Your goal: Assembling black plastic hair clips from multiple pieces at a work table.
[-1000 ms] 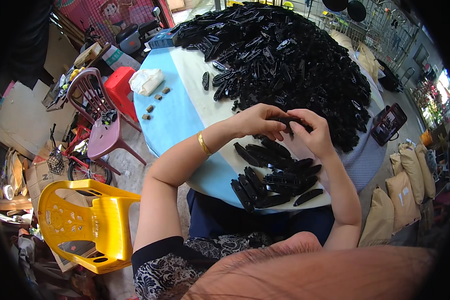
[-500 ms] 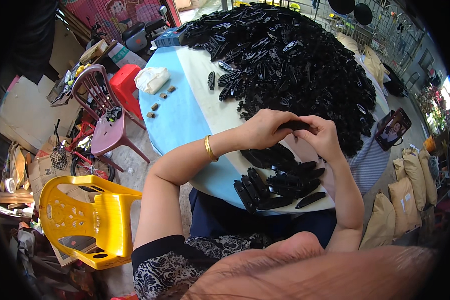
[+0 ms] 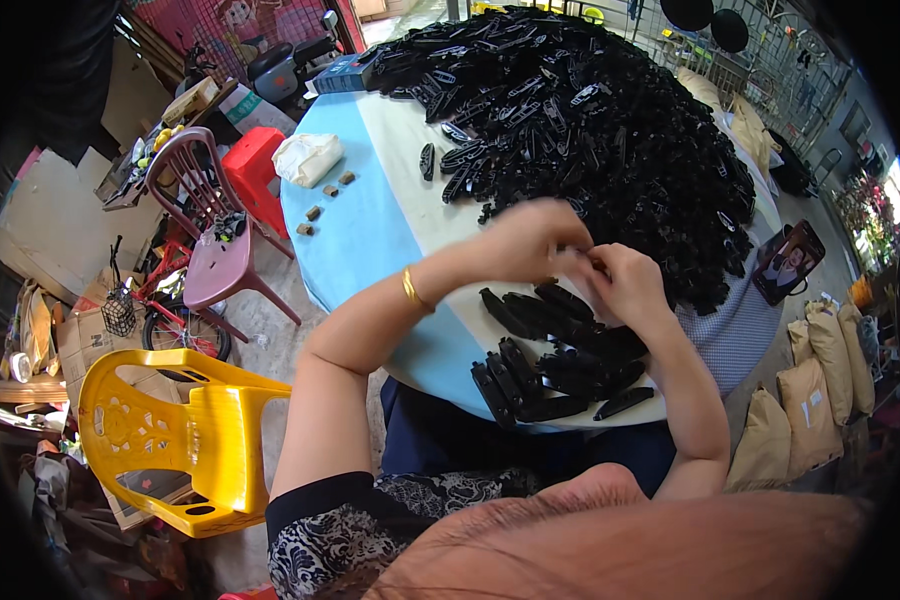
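Observation:
My left hand (image 3: 535,240) is smeared by motion, held up over the table (image 3: 345,235) beside my right hand. The fingers of my right hand (image 3: 632,288) are pinched around a black oblong plastic piece (image 3: 599,265), mostly hidden between the hands. Below them, near the table's front edge, lies a small group of long black plastic pieces (image 3: 580,375), some side by side in a row. Past my hands rises a large heap of black plastic parts (image 3: 580,130). One oblong black part (image 3: 427,162) lies apart, left of the heap.
On the table's left are a white plastic bag (image 3: 308,158) and several small brown pieces (image 3: 313,213); a box (image 3: 342,76) sits at the back. A phone (image 3: 788,262) stands at the right edge. Chairs, yellow (image 3: 230,450) and purple (image 3: 215,275), stand left; sacks (image 3: 808,400) lean right.
My left hand has moved slightly up and turned, now blurred. The dark piece, stretched between both hands before, now shows only a little beside my right fingers.

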Tool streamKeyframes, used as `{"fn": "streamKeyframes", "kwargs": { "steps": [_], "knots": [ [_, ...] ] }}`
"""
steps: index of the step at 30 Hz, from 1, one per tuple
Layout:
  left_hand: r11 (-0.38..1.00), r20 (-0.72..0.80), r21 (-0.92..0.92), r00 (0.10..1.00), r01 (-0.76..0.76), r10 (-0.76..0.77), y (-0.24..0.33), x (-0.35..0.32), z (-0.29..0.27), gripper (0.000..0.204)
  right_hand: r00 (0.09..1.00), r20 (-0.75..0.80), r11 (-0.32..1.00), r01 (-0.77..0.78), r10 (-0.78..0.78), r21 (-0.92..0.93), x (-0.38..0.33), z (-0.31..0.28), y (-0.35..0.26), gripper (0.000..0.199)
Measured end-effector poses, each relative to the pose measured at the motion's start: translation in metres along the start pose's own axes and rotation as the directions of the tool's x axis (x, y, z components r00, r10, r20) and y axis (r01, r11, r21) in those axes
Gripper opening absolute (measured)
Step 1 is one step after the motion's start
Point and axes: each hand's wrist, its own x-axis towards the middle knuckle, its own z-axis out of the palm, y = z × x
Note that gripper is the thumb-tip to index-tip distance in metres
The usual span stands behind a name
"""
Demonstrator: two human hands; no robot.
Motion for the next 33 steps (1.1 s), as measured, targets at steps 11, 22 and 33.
{"fn": "streamKeyframes", "kwargs": {
  "steps": [11,22,33],
  "knots": [
    [0.593,-0.17,0.353,0.673,0.724,-0.72,-0.116,-0.029,-0.072,0.039,0.999,-0.043,0.952,0.036,-0.024,0.304,0.004,-0.004,-0.006,0.018],
    [0.331,0.141,-0.896,0.896,0.296,-0.42,-0.027,0.002,0.016,0.032,0.87,-0.467,0.811,0.158,0.155,0.564,0.002,-0.009,-0.013,0.017],
    [0.359,0.124,-0.871,0.857,0.335,-0.499,-0.017,0.002,0.031,0.032,0.78,-0.596,0.92,0.354,-0.191,0.169,0.009,-0.015,-0.016,0.016]
  ]
}}
